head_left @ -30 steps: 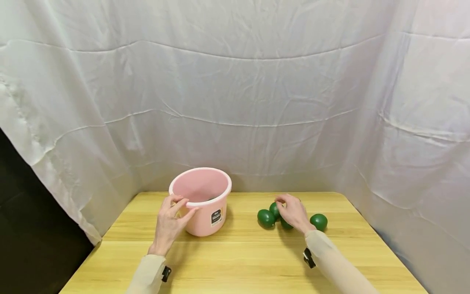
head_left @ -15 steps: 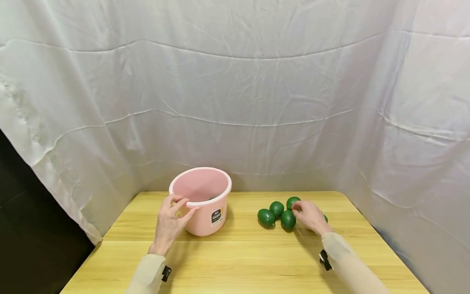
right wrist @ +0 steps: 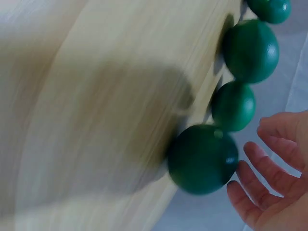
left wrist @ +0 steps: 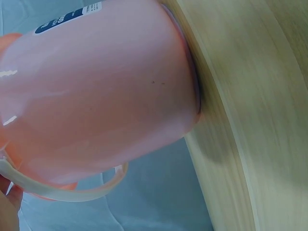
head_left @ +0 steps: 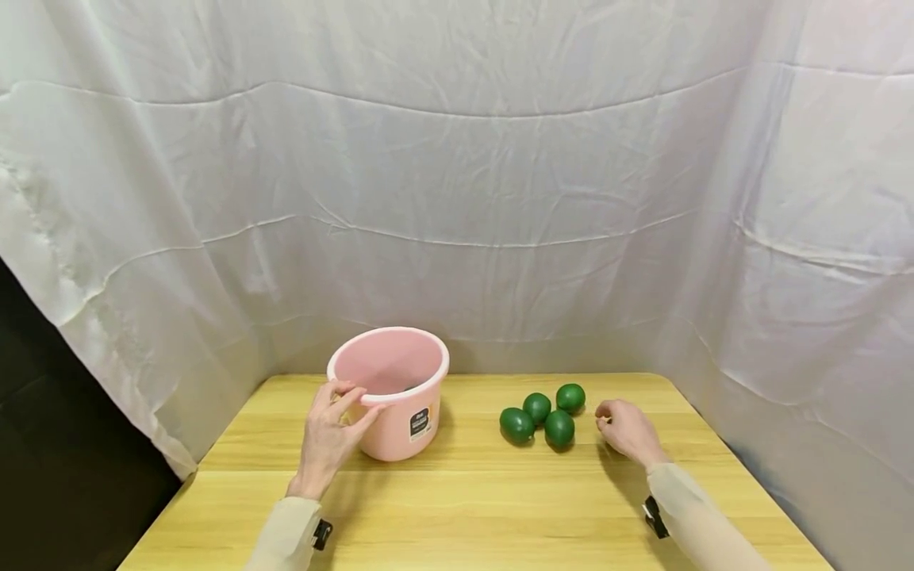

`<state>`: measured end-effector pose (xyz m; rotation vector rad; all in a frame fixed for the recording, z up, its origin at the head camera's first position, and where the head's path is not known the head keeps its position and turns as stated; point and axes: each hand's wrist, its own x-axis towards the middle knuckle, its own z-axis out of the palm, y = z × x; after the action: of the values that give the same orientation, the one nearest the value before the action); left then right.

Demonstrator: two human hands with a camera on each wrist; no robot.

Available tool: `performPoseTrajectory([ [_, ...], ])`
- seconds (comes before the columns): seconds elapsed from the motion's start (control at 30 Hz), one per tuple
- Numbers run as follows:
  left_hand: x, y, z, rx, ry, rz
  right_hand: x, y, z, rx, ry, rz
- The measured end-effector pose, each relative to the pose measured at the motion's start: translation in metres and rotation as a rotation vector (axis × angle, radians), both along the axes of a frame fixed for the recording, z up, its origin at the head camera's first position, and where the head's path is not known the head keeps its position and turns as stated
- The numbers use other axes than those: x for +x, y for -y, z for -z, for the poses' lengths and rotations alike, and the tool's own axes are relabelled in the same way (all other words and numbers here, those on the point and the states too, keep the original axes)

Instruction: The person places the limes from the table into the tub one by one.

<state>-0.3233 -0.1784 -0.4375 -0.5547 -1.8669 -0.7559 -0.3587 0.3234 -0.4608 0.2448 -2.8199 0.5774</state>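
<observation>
My left hand grips the near left rim of a pink plastic bucket, thumb along its outer wall. In the left wrist view, the bucket's pale handle curves past the fingers. At the right of the table, my right hand hangs over the wood with bent fingers, holding nothing. The right wrist view has its fingertips right at the edge of a smooth dark green oval fruit. From the head camera that fruit is hidden behind the hand. Several similar green fruits lie grouped to its left.
A little dark green shows inside the bucket above its near rim. The wooden table ends at a white cloth backdrop, which also hangs at both sides. A black area borders the left.
My right hand has moved right, from over the grouped fruits to the rightmost one, uncovering the fruits it hid before. My left hand and the bucket have stayed in place.
</observation>
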Motion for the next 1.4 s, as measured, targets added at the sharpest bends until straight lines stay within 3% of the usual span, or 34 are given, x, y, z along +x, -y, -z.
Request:
performPoseTrajectory([
  [0.33, 0.000, 0.001, 0.000, 0.007, -0.014, 0.010, 0.003, -0.020, 0.010, 0.036, -0.006, 0.020],
  [0.63, -0.002, 0.001, 0.000, 0.001, -0.023, -0.001, 0.000, -0.016, 0.010, 0.081, 0.025, 0.013],
  [0.97, -0.002, 0.000, 0.001, 0.011, -0.013, 0.012, 0.001, -0.017, 0.028, 0.034, 0.062, -0.003],
  [1.4, -0.002, 0.000, 0.001, 0.013, -0.020, 0.005, -0.005, -0.012, 0.031, -0.046, -0.051, -0.014],
])
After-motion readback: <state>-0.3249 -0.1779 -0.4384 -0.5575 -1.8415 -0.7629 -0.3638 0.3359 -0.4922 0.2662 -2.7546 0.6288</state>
